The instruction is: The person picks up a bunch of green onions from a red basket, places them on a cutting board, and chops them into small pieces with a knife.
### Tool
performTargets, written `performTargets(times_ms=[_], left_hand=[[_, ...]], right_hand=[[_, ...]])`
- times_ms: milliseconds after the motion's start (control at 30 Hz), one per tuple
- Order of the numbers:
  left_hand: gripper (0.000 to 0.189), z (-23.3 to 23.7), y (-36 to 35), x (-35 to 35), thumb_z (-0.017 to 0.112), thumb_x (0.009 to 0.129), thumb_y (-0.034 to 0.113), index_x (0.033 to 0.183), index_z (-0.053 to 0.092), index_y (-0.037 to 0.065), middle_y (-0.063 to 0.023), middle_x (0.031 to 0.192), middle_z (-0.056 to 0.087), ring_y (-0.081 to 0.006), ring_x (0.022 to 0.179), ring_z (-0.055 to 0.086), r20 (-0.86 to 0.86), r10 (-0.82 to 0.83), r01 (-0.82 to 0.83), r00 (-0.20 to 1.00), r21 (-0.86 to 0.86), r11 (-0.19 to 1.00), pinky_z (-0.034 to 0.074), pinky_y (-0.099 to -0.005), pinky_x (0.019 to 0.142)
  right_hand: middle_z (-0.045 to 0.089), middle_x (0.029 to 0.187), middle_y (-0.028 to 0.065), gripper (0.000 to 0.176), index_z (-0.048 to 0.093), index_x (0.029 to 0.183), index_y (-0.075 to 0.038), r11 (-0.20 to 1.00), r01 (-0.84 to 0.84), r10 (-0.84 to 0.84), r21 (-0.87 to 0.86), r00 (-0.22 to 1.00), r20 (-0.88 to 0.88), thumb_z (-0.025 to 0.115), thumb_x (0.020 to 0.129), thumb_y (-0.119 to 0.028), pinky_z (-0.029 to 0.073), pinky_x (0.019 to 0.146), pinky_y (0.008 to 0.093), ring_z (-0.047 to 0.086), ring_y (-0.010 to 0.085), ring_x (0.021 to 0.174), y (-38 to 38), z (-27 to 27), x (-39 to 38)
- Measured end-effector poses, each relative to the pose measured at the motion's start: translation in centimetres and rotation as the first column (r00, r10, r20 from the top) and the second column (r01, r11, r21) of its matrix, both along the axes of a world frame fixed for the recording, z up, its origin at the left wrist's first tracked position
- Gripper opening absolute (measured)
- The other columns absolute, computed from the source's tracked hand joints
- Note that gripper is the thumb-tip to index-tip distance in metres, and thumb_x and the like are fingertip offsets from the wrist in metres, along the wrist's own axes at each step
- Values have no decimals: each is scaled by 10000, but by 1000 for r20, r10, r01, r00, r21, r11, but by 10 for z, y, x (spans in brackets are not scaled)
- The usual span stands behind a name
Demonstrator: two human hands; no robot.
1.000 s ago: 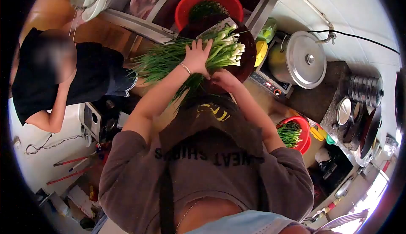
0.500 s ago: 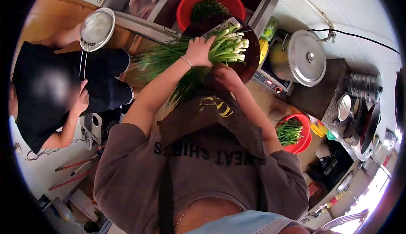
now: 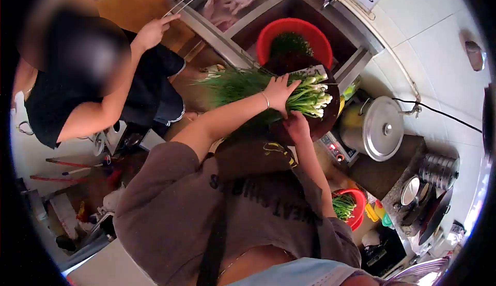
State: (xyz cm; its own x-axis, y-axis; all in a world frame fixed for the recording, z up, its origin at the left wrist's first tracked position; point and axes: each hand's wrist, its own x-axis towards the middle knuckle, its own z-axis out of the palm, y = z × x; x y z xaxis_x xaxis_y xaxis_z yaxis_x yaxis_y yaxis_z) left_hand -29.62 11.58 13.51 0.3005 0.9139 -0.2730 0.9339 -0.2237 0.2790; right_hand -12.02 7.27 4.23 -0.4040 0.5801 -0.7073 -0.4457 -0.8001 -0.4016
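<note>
**Scallions** (image 3: 240, 84): one bundle on the dark round chopping board (image 3: 329, 119). Its long axis runs crosswise to the person, white ends to the right and green tops to the left.
**Left hand** (image 3: 279, 90): curled over the bundle's middle, gripping it.
**Right hand** (image 3: 297, 126): just below the bundle at the board's near edge. Whether it grips anything cannot be told.
</note>
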Motion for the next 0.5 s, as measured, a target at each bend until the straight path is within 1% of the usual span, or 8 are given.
performTargets(times_ms=[33, 100, 167, 233, 300, 333, 400, 500], left_hand=[[1390, 0, -2, 1, 877, 371, 554, 1492, 171, 133, -359, 1431, 260, -462, 1271, 380, 1, -4, 4, 1000, 17, 1000, 322, -557, 1013], [1412, 0, -6, 2, 878, 376, 555, 1502, 138, 131, -360, 1438, 253, -453, 1284, 363, -37, 7, -5, 999, 35, 999, 308, -550, 1023], [1420, -1, -7, 2, 881, 380, 549, 1506, 121, 136, -350, 1424, 283, -449, 1296, 345, -36, 8, -6, 999, 71, 997, 296, -552, 1030], [1390, 1, -1, 4, 874, 433, 581, 1508, 108, 146, -328, 1445, 267, -468, 1317, 313, -42, -6, 5, 999, -17, 1000, 286, -589, 1041], [1380, -5, -4, 3, 872, 441, 579, 1508, 111, 145, -325, 1446, 268, -470, 1325, 299, -18, -13, 13, 1000, -1, 1000, 270, -603, 1049], [1376, -6, -4, 4, 876, 420, 552, 1503, 131, 145, -297, 1400, 330, -459, 1315, 307, -17, -3, 3, 1000, 18, 1000, 265, -620, 1038], [1352, -5, -4, 2, 877, 409, 521, 1495, 160, 152, -260, 1346, 402, -441, 1311, 313, 9, 12, -12, 1000, 7, 1000, 260, -661, 1019], [1350, 4, 2, 1, 867, 455, 563, 1504, 131, 139, -317, 1440, 283, -466, 1331, 296, 2, -30, 30, 1000, -105, 994, 271, -632, 1034]], right_hand=[[587, 1033, 41, 206, 555, 1057, -126, 997, -72, 72, 23, 997, 2, 572, 869, -206, 382, 930, 425, 535, 208, 1002, 1, 8, 0], [581, 1010, 41, 192, 560, 1042, -126, 996, -34, 29, 83, 998, 59, 570, 865, -200, 386, 921, 425, 550, 213, 965, -4, 18, 1], [575, 1050, 44, 210, 562, 1059, -119, 1000, -18, 17, 4, 991, 130, 572, 862, -189, 378, 943, 428, 540, 221, 1000, -9, 18, 4], [566, 1086, 39, 209, 563, 1054, -109, 999, 0, -8, 45, 984, 180, 576, 862, -189, 348, 995, 432, 510, 224, 1077, -17, 31, 6], [534, 1211, 48, 262, 555, 1120, -101, 985, 173, -169, -23, 976, 136, 568, 876, -196, 304, 1044, 435, 454, 229, 1185, -26, 28, 7], [478, 1327, 57, 387, 505, 1243, -100, 974, 219, -209, -55, 967, 146, 570, 901, -269, 271, 1070, 435, 397, 231, 1261, -27, 24, 5], [446, 1367, 54, 449, 470, 1290, -103, 968, 243, -237, -58, 967, 88, 571, 907, -315, 265, 1073, 434, 378, 233, 1281, -25, 20, 0], [435, 1382, 27, 564, 427, 1347, -129, 973, 222, -221, -62, 975, 15, 573, 904, -445, 269, 1059, 415, 380, 219, 1265, -19, 18, -7]])
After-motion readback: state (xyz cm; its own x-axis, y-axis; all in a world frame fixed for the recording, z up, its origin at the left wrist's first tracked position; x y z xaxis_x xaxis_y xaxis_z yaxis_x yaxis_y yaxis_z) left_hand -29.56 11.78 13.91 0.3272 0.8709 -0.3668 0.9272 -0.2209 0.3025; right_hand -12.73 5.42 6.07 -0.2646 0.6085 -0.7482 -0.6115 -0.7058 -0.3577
